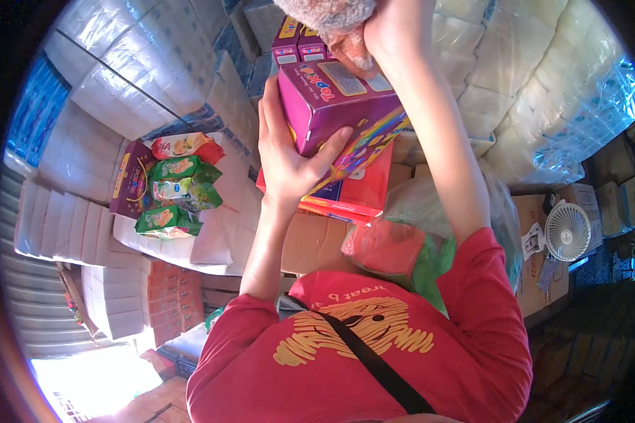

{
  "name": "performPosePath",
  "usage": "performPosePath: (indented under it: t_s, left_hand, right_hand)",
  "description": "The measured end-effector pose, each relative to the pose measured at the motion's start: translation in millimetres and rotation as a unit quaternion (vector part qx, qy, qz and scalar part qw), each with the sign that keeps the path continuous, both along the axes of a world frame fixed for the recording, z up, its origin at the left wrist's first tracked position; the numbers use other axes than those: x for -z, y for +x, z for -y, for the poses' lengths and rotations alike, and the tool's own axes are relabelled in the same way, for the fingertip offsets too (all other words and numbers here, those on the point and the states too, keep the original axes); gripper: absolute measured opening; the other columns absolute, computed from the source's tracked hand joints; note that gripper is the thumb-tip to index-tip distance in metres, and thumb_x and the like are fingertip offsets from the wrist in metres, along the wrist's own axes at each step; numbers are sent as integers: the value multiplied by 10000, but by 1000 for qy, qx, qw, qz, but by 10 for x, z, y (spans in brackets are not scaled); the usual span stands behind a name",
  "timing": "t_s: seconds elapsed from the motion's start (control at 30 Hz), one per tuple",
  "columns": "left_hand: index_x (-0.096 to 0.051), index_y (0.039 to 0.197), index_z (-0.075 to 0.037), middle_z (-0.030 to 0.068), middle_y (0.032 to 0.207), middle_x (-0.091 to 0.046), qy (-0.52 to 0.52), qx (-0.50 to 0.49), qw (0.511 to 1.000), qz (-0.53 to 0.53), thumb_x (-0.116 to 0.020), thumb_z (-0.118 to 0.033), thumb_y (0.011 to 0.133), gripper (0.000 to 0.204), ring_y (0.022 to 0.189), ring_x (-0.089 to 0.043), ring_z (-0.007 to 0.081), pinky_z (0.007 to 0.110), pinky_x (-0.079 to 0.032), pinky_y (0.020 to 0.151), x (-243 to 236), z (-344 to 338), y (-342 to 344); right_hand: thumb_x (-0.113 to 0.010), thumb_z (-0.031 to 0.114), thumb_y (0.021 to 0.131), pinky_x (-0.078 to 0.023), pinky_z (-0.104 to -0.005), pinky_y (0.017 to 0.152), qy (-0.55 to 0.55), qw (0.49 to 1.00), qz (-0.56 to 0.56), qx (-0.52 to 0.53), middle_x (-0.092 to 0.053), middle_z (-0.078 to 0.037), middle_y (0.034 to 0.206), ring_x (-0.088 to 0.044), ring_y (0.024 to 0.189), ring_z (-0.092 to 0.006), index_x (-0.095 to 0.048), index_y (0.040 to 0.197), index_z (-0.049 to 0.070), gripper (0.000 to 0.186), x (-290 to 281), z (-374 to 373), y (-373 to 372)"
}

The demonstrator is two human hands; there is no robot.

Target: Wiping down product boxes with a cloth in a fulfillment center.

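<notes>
I hold a purple carton [331,99] with a rainbow print in front of my red shirt. My left hand [286,151] grips its near left corner, thumb across the front face. My right hand [382,32] reaches over the far end, fingers curled on the carton's top edge under a grey fuzzy cloth [324,10]. Two more purple cartons [300,44] stand just behind it. A flat red box [363,190] lies directly beneath the held carton.
Green and red snack packets [176,187] and a purple box [129,180] lie on white wrapped packs [212,225] at left. A brown cardboard carton [317,243] and a green and red plastic bag [402,250] sit below. A small white fan [566,231] stands at right.
</notes>
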State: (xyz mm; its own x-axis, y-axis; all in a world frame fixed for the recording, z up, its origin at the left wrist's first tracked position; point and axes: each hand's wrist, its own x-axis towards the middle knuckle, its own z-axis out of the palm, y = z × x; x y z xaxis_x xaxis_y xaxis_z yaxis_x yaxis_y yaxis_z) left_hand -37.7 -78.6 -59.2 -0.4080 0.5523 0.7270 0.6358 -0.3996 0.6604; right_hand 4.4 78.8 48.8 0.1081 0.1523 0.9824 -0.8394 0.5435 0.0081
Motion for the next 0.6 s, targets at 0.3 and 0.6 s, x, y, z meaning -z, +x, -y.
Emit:
performPosePath:
  t_s: [0.3,0.6]
  left_hand:
    - [-285,1337,59,215,1172,-498,14,6,999,41,-801,-256,657,910,1053,-543,320,384,-430,907,116,80,-135]
    - [-299,1337,40,209,1076,-501,-1,-71,988,-136,-802,-290,612,942,967,-539,379,427,-446,847,-102,-62,56]
  right_hand:
    - [-758,288,763,-486,-244,755,-106,872,429,212,-664,-41,929,-620,849,-99,-629,1006,17,386,429,73,657]
    - [-665,190,840,-447,-213,609,-232,849,461,115,-624,-9,668,-585,650,-60,-635,928,-1,212,440,248,968]
